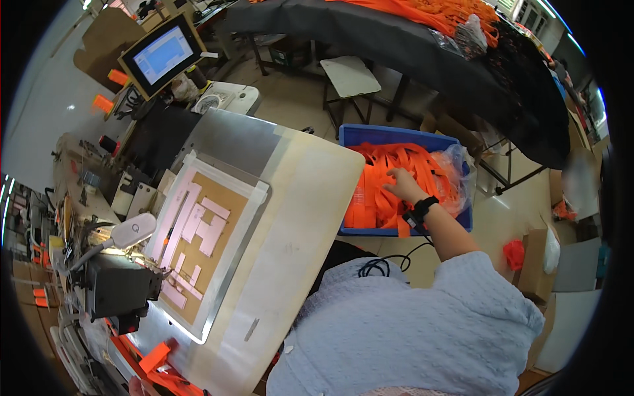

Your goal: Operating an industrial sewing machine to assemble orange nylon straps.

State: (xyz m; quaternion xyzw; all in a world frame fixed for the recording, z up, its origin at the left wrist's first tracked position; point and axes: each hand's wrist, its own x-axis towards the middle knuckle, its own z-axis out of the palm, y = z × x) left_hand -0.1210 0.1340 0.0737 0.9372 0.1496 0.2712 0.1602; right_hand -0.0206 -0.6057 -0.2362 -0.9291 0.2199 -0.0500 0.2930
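A blue bin holds flat orange straps; the right hand curls loosely over them (grip's hold indeterminable, as for the left hand).

right arm stretched out, fingers loosely spread

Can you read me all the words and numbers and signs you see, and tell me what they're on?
Screen: writing on the blue and white display, too small to read.
White lamp: one small dark sign, which I won't copy out.
Orange straps in the blue bin: faint pale marks, too blurred to read.
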